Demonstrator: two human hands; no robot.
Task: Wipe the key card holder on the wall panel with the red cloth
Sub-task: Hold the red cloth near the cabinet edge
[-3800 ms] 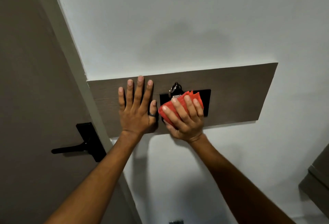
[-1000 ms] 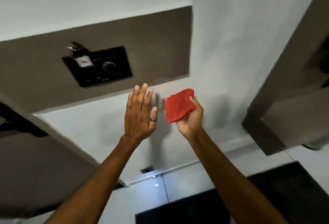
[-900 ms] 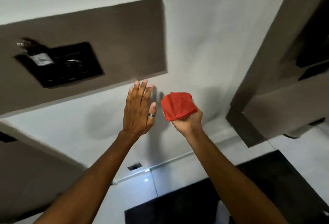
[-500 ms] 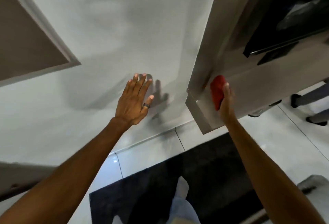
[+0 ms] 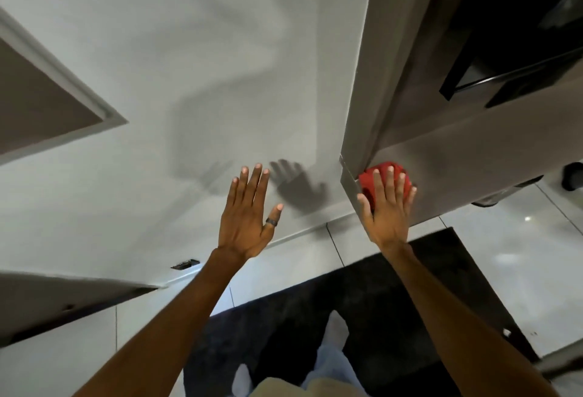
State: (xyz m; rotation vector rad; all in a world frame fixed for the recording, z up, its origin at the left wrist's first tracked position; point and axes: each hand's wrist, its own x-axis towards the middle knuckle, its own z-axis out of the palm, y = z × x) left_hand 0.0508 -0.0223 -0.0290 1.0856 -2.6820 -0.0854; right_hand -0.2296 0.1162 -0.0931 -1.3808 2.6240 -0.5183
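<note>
The white wall (image 5: 157, 49) fills most of the view; a grey-brown cabinet (image 5: 473, 160) projects from it at right, above glossy floor tiles (image 5: 520, 254) and a dark mat (image 5: 315, 317). Part of a brown panel with a pale frame (image 5: 41, 106) shows at the left edge, but the key card holder itself is not in view, so no wiping of it can occur from this position. The right hand (image 5: 386, 210) lies flat on the cabinet's lower corner with fingers extended and close together, pressing the red cloth (image 5: 383, 176) against the surface; the flat palm spreads pressure evenly, which suits either wiping or setting the cloth down. The left hand (image 5: 249, 217) is held up near the wall, empty, fingers straight and slightly spread, a dark ring (image 5: 271, 221) on the thumb; whether it touches the wall cannot be determined. Judged from this arrangement, the holder step is finished or suspended.
</note>
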